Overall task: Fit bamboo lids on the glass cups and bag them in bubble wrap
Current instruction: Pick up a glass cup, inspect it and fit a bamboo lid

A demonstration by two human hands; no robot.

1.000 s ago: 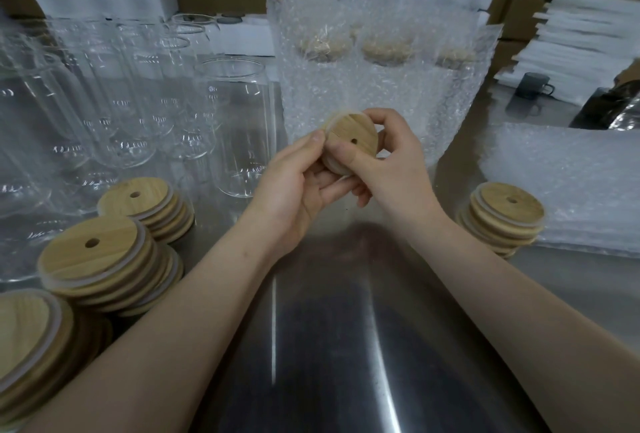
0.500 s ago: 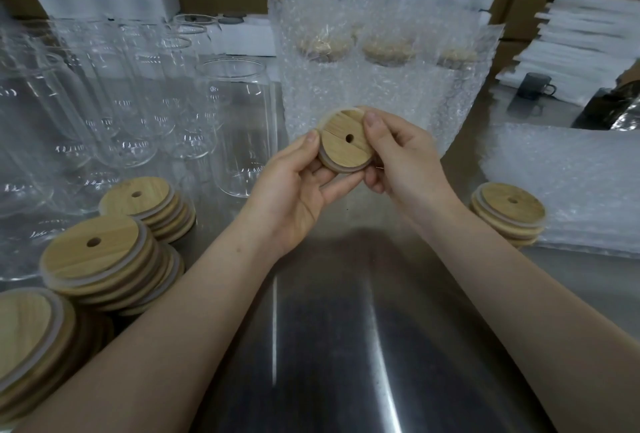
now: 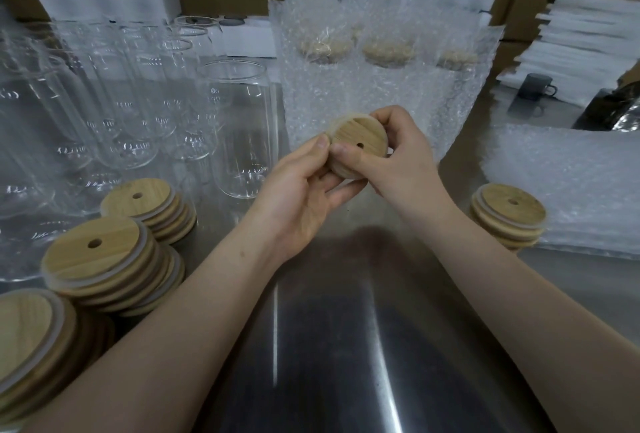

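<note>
A bamboo lid is being pinched by both the left hand and the right hand above the steel table, not yet fitted. Behind it, a few lidded cups appear already sealed in bubble-wrap bags. Many bare glass cups and stacked lids are being left for later.

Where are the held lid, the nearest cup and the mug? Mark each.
held lid (image 3: 369,133), head view, wooden top face
nearest cup (image 3: 239,135), head view, glass side wall
mug (image 3: 533,88), head view, dark body
</note>
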